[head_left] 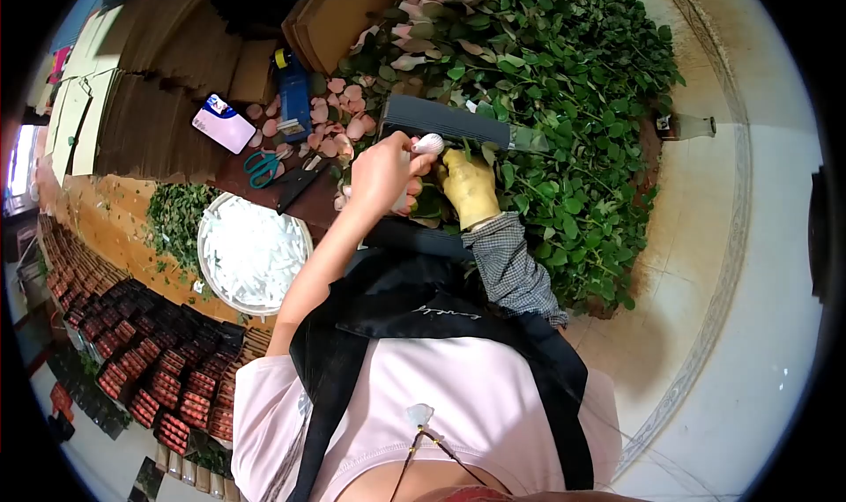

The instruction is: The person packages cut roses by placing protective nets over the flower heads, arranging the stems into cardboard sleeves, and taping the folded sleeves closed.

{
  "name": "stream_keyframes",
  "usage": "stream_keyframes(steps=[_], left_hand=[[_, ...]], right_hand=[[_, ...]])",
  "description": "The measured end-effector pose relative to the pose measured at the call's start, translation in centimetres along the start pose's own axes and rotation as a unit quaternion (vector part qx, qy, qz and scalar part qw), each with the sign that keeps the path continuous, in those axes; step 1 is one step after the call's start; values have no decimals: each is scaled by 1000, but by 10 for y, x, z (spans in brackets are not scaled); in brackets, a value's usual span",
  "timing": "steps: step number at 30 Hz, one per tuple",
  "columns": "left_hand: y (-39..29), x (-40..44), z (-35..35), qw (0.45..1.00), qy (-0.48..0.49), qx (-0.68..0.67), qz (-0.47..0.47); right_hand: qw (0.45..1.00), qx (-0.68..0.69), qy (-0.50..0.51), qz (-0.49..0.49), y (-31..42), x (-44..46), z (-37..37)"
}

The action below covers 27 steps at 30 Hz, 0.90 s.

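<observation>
The bare left hand (377,179) pinches a pale, ribbed flower bud (428,144) between thumb and fingers, just beyond and left of the gloved right hand (469,186). The right hand's fingers curl close below the bud, but I cannot tell whether they grip a stem. The bud looks light and soft, probably easily bruised, so a gentle hold low at its base seems safest, with no squeezing of the tip. The leafy stems (568,207) right of the glove look springy and perhaps thorny; loose pink petals (355,129) lie beyond the left hand.
</observation>
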State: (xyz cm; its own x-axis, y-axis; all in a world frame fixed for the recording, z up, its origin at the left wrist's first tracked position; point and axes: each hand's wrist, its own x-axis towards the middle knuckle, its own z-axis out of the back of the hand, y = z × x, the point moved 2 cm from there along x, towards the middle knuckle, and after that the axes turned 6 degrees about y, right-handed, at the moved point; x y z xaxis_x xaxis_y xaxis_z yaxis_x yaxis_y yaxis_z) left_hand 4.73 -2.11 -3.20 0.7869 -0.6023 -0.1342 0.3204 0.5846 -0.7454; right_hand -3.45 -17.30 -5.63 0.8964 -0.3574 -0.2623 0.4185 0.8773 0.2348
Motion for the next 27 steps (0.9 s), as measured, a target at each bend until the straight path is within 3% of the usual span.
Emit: stream_keyframes(steps=[2, 5, 7, 9, 11, 15, 16, 17, 18, 19, 20, 22, 25, 27], left_hand=[[-3, 1, -11, 990, -112, 65, -59], [-1, 0, -15, 990, -97, 77, -67], [7, -1, -12, 994, -79, 30, -67], [21, -8, 3, 990, -97, -103, -20], [48, -32, 42, 969, -166, -174, 48], [159, -122, 93, 974, -6, -25, 224], [204, -150, 95, 962, -7, -4, 274], [253, -183, 97, 944, -10, 15, 330], [306, -217, 102, 930, -40, 28, 365], [343, -247, 113, 879, -79, -88, 462], [373, -277, 119, 837, -196, -266, 437], [361, -298, 151, 782, -236, -215, 536], [345, -285, 157, 778, -365, -174, 480], [341, -257, 128, 834, -398, -141, 355]], right_hand=[[998, -14, -48, 42, -9, 0, -13], [987, -32, -115, 106, -16, -1, -14], [985, 156, -8, -75, -23, 2, -11], [988, 131, 35, -72, -18, 5, 2], [988, 137, 13, -62, -21, 6, -5], [985, 169, 14, -26, -13, -1, 8], [991, 118, -44, 43, -25, 0, -8], [991, 136, -11, 9, -23, -2, -8], [988, 143, -47, 16, -22, -4, -11], [988, 146, -42, 24, -23, -2, -14], [988, 133, -58, 50, -25, -1, -18], [989, 146, 3, -15, -21, 3, -15], [988, 149, 14, -37, -30, 8, -22], [989, 142, 15, -49, -31, 6, -20]])
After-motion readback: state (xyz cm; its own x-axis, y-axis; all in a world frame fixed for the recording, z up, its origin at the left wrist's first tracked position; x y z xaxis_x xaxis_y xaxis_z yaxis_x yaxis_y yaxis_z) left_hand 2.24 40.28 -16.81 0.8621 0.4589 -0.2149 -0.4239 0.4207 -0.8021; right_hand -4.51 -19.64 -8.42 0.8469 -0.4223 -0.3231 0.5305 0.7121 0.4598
